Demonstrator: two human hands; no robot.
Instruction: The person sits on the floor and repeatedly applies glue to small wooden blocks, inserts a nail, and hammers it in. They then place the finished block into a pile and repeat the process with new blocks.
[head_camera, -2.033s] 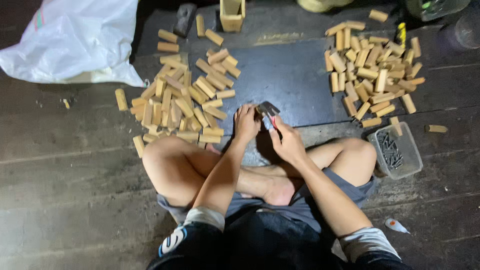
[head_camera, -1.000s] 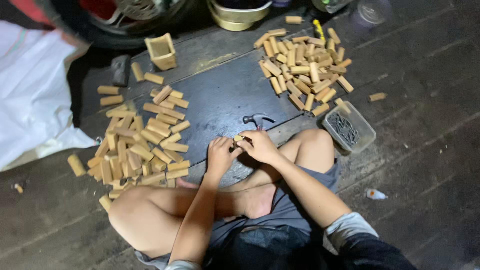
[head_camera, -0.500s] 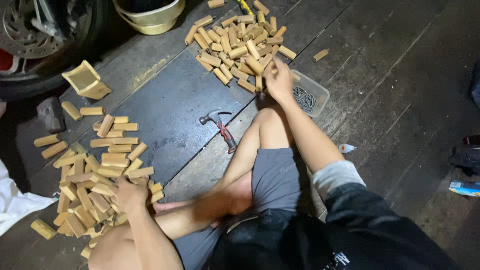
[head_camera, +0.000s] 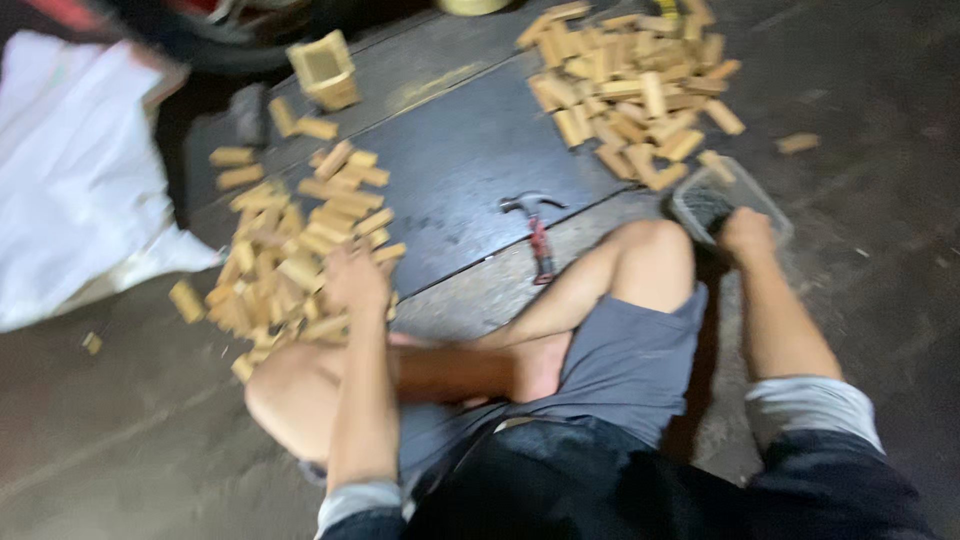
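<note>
Wooden blocks (head_camera: 290, 270) lie heaped on the floor under the left hand (head_camera: 355, 280), whose grip is too blurred to judge. Right hand (head_camera: 745, 232) reaches into a small tray (head_camera: 770, 205), its grip hidden; a hammer (head_camera: 538, 232) lies between them.

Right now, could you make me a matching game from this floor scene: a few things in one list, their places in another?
Things:
1. red-handled claw hammer
2. small clear plastic tray
3. white plastic sack
4. small open wooden box

Places:
A. far left
B. at the right hand
C. on the dark board, centre
D. top, beside the left block pile

Pairs: 1-C, 2-B, 3-A, 4-D
</note>
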